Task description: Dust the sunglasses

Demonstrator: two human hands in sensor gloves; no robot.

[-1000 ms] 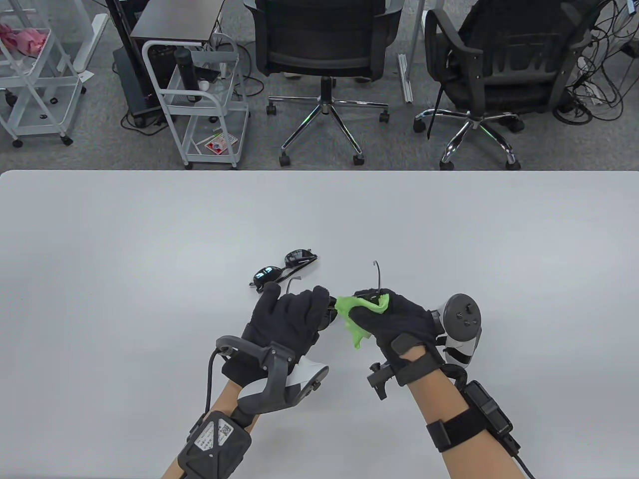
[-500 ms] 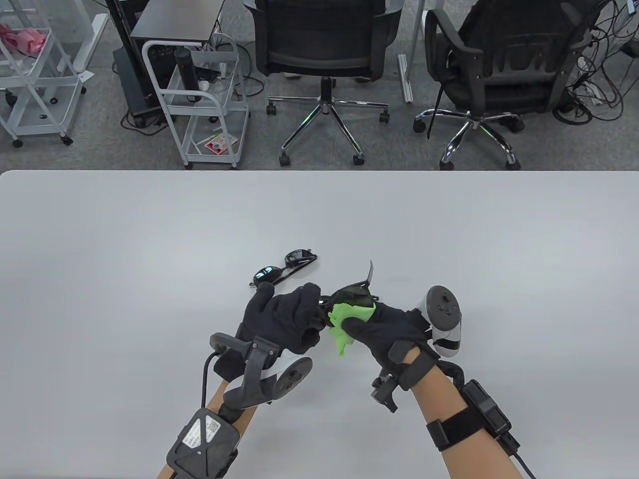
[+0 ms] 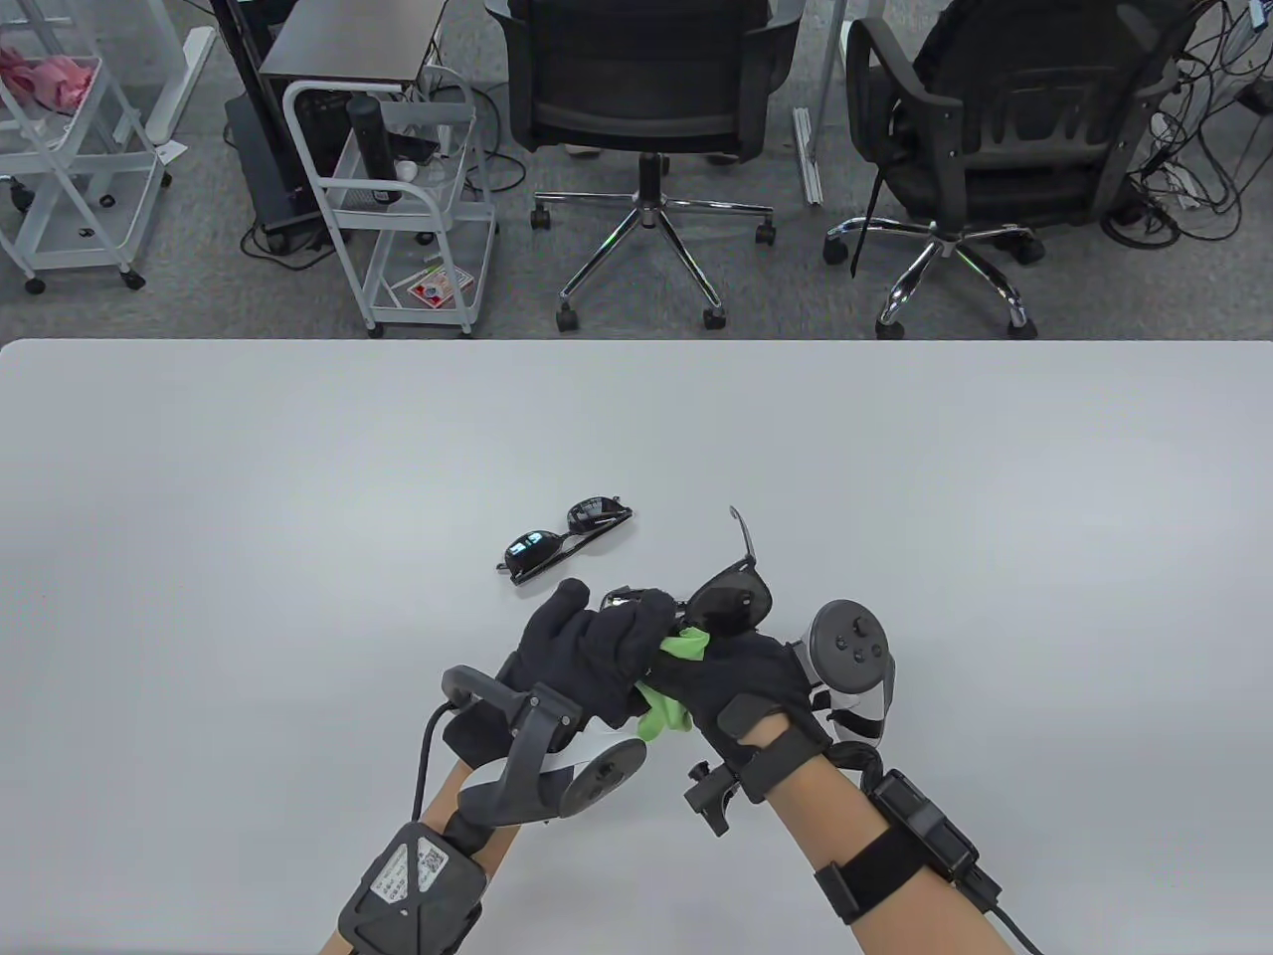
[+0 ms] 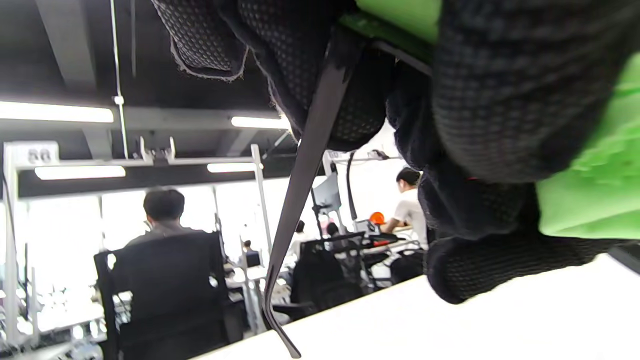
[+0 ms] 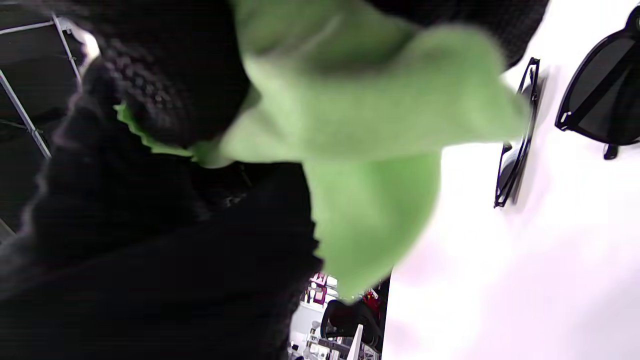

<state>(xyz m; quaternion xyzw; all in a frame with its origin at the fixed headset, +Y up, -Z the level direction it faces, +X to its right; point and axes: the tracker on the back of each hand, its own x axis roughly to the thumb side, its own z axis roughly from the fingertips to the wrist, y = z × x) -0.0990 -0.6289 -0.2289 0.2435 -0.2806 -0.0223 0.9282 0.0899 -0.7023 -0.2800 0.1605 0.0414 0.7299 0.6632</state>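
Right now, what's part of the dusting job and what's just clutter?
In the job:
- held sunglasses, gripped by the left hand
- green cloth, pinched in the right hand
- second sunglasses, lying folded on the table

Lying about:
- two office chairs
- white carts
- floor cables

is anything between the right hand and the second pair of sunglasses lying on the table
Partly. The held sunglasses and the left hand sit close in front of the right hand, which grips the green cloth. Beyond them, the second pair lies on bare table.
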